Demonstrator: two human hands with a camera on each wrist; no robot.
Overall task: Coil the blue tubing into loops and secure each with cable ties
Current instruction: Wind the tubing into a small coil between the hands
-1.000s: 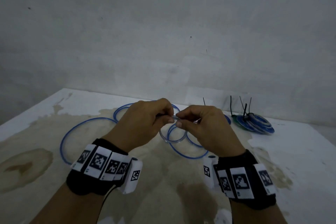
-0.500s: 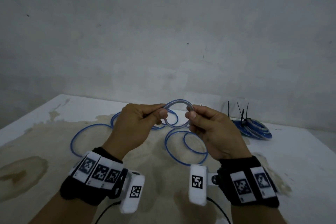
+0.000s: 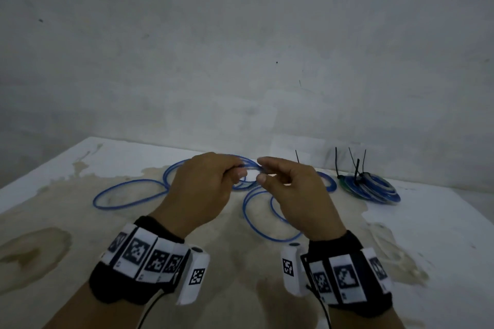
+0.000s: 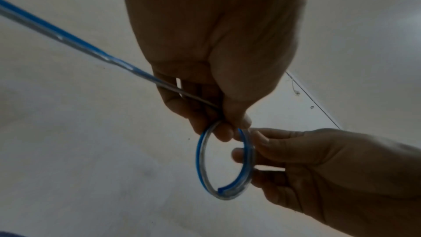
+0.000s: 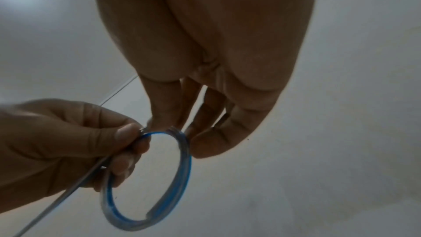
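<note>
Compared with a moment earlier, a small loop (image 4: 224, 165) of blue tubing (image 3: 128, 193) is now lowered toward the counter (image 3: 441, 235), pinched by the left hand (image 3: 203, 189), its right side guided by the right hand (image 3: 299, 195) fingers (image 5: 205, 143); tying is judged next.

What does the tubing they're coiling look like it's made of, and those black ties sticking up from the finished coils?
The tubing: seemingly soft, glossy plastic, clear with a blue stripe; you can see through its wall, and it bends into a small loop without kinking. The black ties: thin, dark, stiff strips standing upright from the bundled coils, probably nylon, though too small to confirm.
</note>
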